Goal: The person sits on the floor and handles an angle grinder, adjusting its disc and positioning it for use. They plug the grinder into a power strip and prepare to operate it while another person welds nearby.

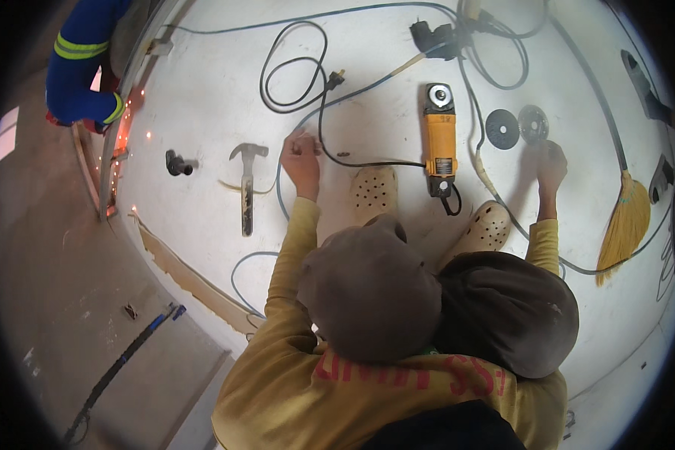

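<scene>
My left hand (301,161) is just above the white floor, between a claw hammer (247,187) and an orange angle grinder (441,135). Its fingers are curled in, and I cannot make out what they hold. My right hand (552,166) has its fingers drawn together by the lower right edge of a grey disc (533,124); whether they grip that edge is unclear. Left of this disc lies a black disc (502,129). The grinder rests with its bare metal spindle end away from me, and its black cord loops to a plug (336,79).
A broom (624,225) lies at the right. Blue hoses and cables cross the floor (382,67). A dark tool (433,39) lies at the back; a small black fitting (178,163) is left of the hammer. Back left, sparks (125,120) fall beside a person in blue sleeves (79,67).
</scene>
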The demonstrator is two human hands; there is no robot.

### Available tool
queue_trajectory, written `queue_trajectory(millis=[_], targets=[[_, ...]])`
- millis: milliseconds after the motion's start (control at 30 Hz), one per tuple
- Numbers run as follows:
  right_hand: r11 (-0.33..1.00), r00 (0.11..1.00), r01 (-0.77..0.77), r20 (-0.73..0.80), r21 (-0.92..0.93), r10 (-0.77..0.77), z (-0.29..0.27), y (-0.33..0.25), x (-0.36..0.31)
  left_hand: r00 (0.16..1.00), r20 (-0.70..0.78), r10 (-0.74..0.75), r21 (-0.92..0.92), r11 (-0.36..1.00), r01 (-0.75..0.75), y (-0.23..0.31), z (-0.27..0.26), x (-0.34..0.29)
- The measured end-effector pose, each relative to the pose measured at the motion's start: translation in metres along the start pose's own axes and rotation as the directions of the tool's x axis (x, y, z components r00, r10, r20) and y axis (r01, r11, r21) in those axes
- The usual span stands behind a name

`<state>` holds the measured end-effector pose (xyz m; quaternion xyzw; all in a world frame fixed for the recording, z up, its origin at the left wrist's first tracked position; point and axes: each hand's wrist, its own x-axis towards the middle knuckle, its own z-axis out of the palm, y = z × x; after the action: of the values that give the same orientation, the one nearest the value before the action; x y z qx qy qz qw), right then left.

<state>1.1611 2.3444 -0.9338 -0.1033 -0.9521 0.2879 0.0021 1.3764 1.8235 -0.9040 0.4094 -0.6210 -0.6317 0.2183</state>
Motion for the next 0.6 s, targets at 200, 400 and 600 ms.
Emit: queue_trajectory(millis=[200, 400, 600], targets=[[0.959, 0.912, 0.269, 0.343, -0.087, -0.225, 0.001, -0.070, -0.011, 0.930, 0.358, 0.082, 0.747, 0.573, -0.338, 0.011, -0.012, -0.028], [0.881, 0.859, 0.384, 0.457, -0.275, -0.232, 0.005, -0.086, -0.004, 0.823, 0.563, -0.074, 0.770, 0.409, -0.490, 0.015, 0.017, -0.017], [0.923, 0.868, 0.290, 0.476, -0.254, -0.142, 0.004, -0.086, -0.008, 0.772, 0.635, -0.029, 0.695, 0.459, -0.554, 0.009, 0.024, -0.008]])
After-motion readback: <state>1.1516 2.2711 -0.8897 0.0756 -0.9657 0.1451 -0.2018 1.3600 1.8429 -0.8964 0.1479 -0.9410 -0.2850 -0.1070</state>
